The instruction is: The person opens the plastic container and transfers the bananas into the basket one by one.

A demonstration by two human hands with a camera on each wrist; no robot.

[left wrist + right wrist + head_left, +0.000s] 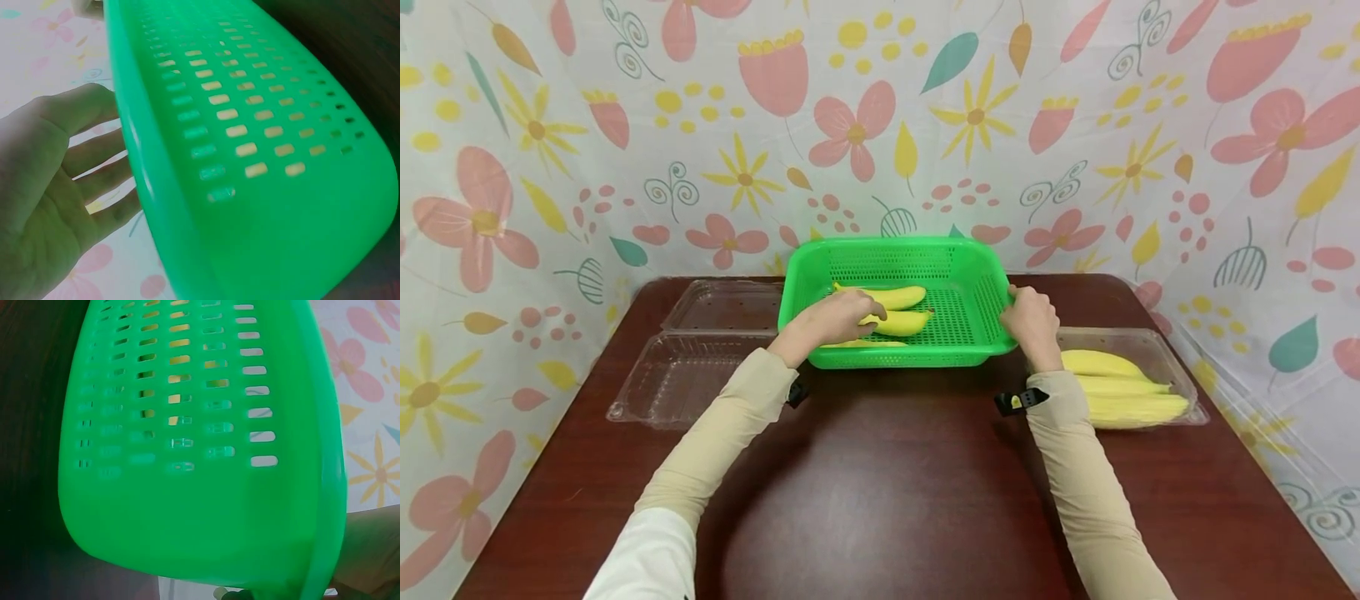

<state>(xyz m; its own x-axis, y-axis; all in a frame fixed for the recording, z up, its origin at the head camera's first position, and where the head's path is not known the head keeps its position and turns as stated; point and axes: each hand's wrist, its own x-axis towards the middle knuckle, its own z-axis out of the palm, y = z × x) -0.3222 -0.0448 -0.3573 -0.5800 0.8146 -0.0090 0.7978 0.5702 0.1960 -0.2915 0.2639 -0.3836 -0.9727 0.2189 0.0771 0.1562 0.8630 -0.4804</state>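
Note:
A green plastic basket [891,358] with perforated walls stands at the back of the table. Inside it lie three yellow bananas, among them a rear banana [898,297] and a middle banana [910,323]. Over the basket's left part hovers my left hand [831,321], its fingers close to the middle banana; contact cannot be made out. In the left wrist view, the left hand [56,187] shows loosely extended fingers reaching behind the basket's rim [147,181]. My right hand [1032,323] grips the basket's right rim; in the right wrist view the basket wall hides most of its fingers.
To the left is a clear plastic clamshell box [658,383] with its lid [722,307] folded back. Another clear box [1157,350] on the right holds several bananas [1120,387]. Patterned curtain [880,125] surrounds the dark wooden table [880,483] at its back and sides.

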